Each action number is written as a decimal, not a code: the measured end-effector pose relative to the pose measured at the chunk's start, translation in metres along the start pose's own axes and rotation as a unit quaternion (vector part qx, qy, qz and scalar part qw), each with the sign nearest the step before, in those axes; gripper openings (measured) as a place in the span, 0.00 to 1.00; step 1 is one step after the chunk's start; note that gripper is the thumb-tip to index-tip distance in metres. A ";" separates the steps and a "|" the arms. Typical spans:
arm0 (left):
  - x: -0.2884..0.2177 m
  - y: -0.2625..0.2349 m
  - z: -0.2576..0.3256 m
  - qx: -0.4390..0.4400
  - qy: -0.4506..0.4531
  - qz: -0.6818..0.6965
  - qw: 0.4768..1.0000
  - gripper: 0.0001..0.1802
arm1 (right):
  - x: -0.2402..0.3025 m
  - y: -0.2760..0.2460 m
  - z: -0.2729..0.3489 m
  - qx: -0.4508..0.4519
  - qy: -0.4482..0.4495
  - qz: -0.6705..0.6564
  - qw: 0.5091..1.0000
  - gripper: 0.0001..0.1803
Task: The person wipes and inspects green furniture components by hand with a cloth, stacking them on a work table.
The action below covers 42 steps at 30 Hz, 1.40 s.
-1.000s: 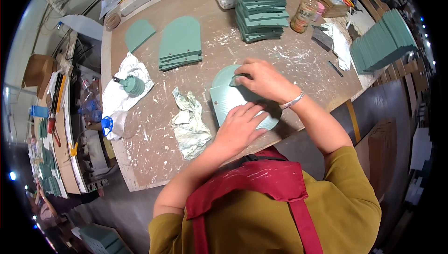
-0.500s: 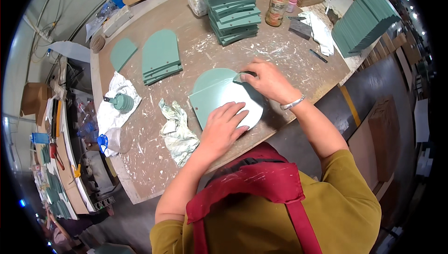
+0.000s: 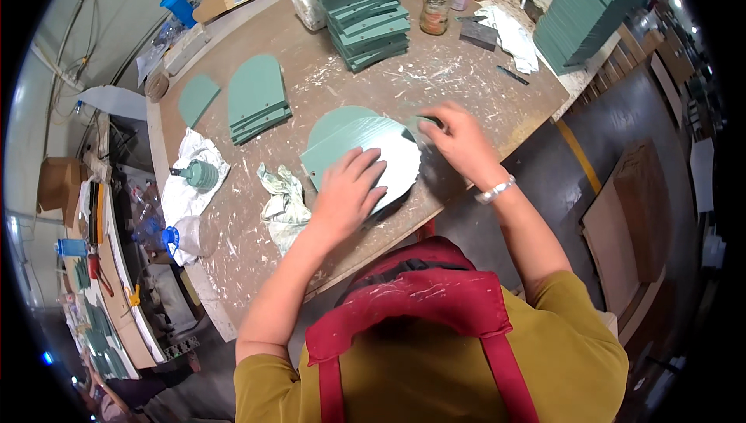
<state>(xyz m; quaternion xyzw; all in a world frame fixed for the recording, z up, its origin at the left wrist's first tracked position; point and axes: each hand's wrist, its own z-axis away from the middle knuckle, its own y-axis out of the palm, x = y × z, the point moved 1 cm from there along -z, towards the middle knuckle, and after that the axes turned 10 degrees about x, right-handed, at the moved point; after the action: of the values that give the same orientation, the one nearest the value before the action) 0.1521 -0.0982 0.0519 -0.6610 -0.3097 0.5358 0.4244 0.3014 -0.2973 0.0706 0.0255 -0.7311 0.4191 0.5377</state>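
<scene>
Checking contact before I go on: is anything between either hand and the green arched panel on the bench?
Nothing visible. The left hand lies flat on the green panel; the right hand is at its right edge, pressing a small dark block there.

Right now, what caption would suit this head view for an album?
Left hand flat on an arched green panel; right hand works its edge with a small dark block.
</scene>
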 end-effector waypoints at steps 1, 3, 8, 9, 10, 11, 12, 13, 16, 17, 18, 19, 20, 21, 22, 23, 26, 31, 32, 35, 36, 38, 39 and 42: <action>0.003 -0.002 0.001 0.003 0.006 -0.002 1.000 0.24 | -0.005 0.006 -0.003 -0.007 0.002 0.000 1.000 0.15; 0.009 -0.002 0.003 0.012 0.030 -0.061 0.998 0.26 | -0.007 0.016 -0.003 -0.017 -0.020 0.039 0.999 0.15; 0.010 0.009 0.004 -0.001 0.012 -0.057 0.998 0.26 | 0.008 0.026 0.049 -0.063 0.017 0.057 0.996 0.12; 0.008 0.011 0.004 -0.001 0.018 -0.056 0.998 0.26 | 0.010 0.030 0.059 -0.067 0.019 0.059 0.996 0.12; 0.006 0.014 0.003 -0.019 -0.002 -0.060 0.998 0.26 | 0.011 0.034 0.069 -0.078 -0.003 0.065 0.995 0.11; 0.004 0.017 0.003 -0.036 -0.022 -0.064 0.997 0.25 | 0.013 0.037 0.079 -0.089 -0.024 0.071 0.993 0.11; 0.003 0.018 0.002 -0.042 -0.027 -0.061 0.997 0.25 | 0.019 0.037 0.089 -0.070 0.013 0.044 0.996 0.12; 0.006 0.015 0.002 -0.041 -0.023 -0.063 0.997 0.25 | 0.021 0.035 0.091 -0.074 0.014 0.043 0.996 0.12; 0.018 -0.008 -0.005 -0.008 0.063 -0.005 0.998 0.25 | 0.014 0.029 0.093 -0.122 0.024 -0.031 0.992 0.13; 0.024 -0.015 -0.010 0.019 0.094 -0.042 0.995 0.26 | 0.011 0.027 0.088 -0.132 0.033 -0.046 0.990 0.13; 0.034 -0.021 -0.011 0.045 0.102 -0.074 0.991 0.27 | 0.010 0.028 0.078 -0.130 0.027 -0.043 0.990 0.14; 0.039 -0.023 -0.014 0.070 0.114 -0.106 0.985 0.27 | 0.009 0.028 0.069 -0.133 0.023 -0.039 0.990 0.14; 0.042 -0.024 -0.013 0.072 0.115 -0.108 0.985 0.27 | 0.008 0.029 0.060 -0.134 0.023 -0.041 0.990 0.14; 0.044 -0.024 -0.014 0.082 0.119 -0.121 0.982 0.28 | 0.006 0.031 0.051 -0.132 0.009 -0.029 0.991 0.14; 0.045 -0.024 -0.015 0.093 0.124 -0.132 0.979 0.28 | 0.004 0.031 0.043 -0.130 -0.004 -0.016 0.991 0.15; 0.045 -0.023 -0.016 0.095 0.125 -0.133 0.979 0.28 | 0.000 0.030 0.034 -0.132 -0.003 -0.017 0.991 0.15; 0.044 -0.019 -0.015 0.072 0.127 -0.151 0.978 0.28 | -0.002 0.029 0.021 -0.107 -0.015 0.063 0.992 0.15; 0.047 -0.015 -0.011 0.056 0.104 -0.160 0.980 0.28 | 0.018 0.025 0.060 -0.038 0.068 0.075 0.994 0.14; 0.047 -0.014 -0.010 0.051 0.100 -0.155 0.982 0.28 | 0.019 0.024 0.066 -0.031 0.075 0.074 0.994 0.13; 0.043 -0.009 -0.011 0.044 0.081 -0.147 0.985 0.28 | 0.025 0.019 0.058 -0.071 0.069 0.001 0.995 0.13; 0.039 -0.008 -0.013 0.045 0.086 -0.145 0.985 0.28 | 0.018 0.020 0.051 -0.111 0.026 0.030 0.993 0.13; 0.035 -0.005 -0.015 0.029 0.066 -0.150 0.986 0.27 | 0.004 0.027 0.043 -0.122 0.020 0.059 0.991 0.13; 0.033 -0.004 -0.015 0.030 0.068 -0.151 0.986 0.27 | 0.003 0.031 0.040 -0.130 0.009 0.086 0.988 0.13; 0.027 0.000 -0.013 0.011 0.045 -0.153 0.987 0.27 | 0.007 0.046 0.063 -0.139 0.029 0.065 0.988 0.12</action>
<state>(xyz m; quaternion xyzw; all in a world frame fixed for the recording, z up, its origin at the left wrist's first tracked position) 0.1715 -0.0777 0.0412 -0.6246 -0.3824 0.4372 0.5220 0.2281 -0.3049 0.0455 -0.1089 -0.7668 0.3476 0.5285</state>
